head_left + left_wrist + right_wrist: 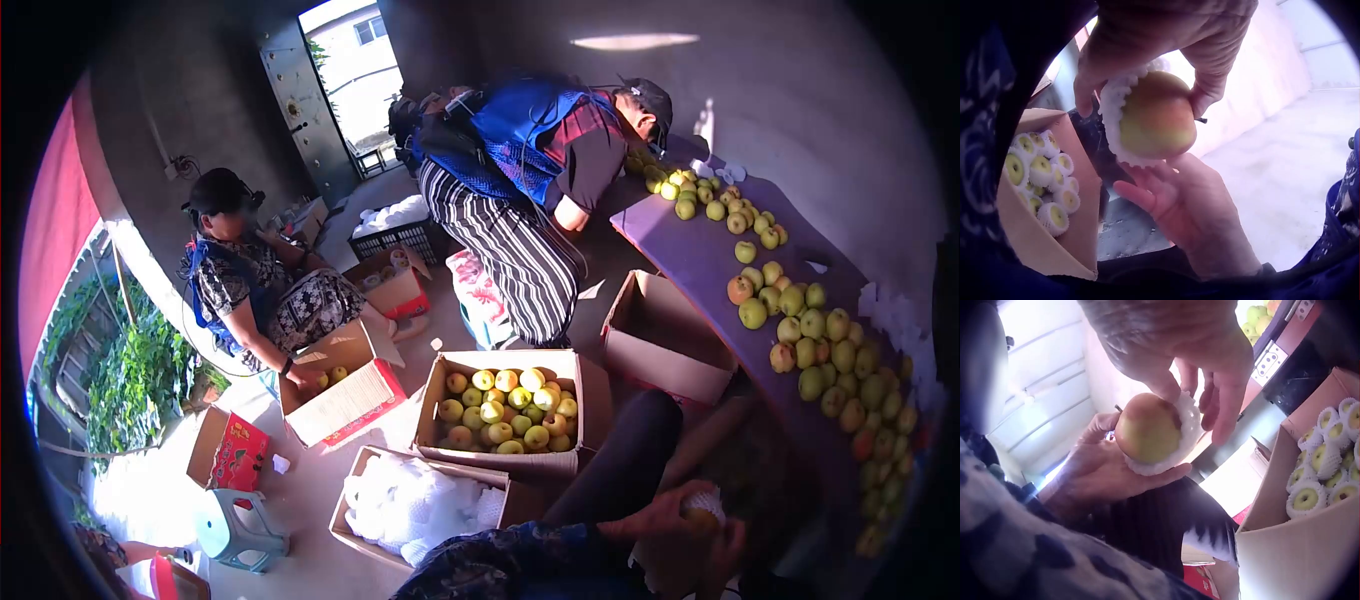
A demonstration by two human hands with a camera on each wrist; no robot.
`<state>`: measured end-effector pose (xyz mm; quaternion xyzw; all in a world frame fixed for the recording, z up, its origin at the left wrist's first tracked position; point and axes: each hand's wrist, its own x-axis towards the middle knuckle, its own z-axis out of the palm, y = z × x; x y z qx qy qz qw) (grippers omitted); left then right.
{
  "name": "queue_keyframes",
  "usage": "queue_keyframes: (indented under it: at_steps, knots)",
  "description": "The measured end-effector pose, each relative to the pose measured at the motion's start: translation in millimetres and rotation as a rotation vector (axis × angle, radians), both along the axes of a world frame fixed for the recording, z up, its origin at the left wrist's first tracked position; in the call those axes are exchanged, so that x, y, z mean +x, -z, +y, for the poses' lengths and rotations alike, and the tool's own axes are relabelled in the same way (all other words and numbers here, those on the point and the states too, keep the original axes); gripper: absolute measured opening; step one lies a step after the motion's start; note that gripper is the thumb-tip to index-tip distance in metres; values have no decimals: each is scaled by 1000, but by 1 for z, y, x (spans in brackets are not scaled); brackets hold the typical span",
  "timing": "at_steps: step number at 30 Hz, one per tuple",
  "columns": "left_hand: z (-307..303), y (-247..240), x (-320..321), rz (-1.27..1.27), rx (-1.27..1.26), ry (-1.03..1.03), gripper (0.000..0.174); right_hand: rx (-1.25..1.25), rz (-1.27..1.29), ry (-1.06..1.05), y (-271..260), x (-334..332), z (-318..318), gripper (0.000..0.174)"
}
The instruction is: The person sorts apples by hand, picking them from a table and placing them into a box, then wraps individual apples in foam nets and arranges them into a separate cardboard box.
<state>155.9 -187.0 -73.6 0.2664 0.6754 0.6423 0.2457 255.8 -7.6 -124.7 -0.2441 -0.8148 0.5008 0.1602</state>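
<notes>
An apple (1159,115), yellow-green with a red blush, sits partly inside a white foam net (1192,428). My left hand (1166,31) grips it, with the thumb beside the stem and the fingers round the netted side. My right hand (1175,344) is at the net, its fingertips touching the net's edge and its other fingers loosely bent. In the left wrist view the right thumb points away from the apple. Both hands are low at the right in the head view. Beside them, a cardboard box (1297,547) holds several netted apples (1305,499).
Loose apples (845,355) cover much of the purple table (680,240). On the floor stand a box of bare apples (508,410), a box of white foam nets (420,505), an open box (665,345) and a stool (235,530). Two people work at the left and back.
</notes>
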Motion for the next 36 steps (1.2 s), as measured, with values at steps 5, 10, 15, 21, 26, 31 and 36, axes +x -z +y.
queue_keyframes:
  at_steps: [5,10,15,21,26,31,36]
  knots:
    - [0,11,1,155,4,12,81,-226,124,-70,-34,5,-26,31]
    - [-5,0,-2,60,12,165,81,-199,35,-119,-65,10,-33,35]
    - [3,21,2,219,7,93,79,-120,51,-121,-67,7,-31,35]
    - [0,20,-3,-105,256,184,85,-72,-34,-76,-58,8,-22,38]
    - [-5,-7,2,-143,214,157,87,-83,-47,-32,-41,10,-16,40]
    - [0,7,3,105,126,47,86,152,30,-29,-46,7,-23,40]
    - [-2,-3,4,51,160,68,85,226,130,-41,-56,10,-28,44]
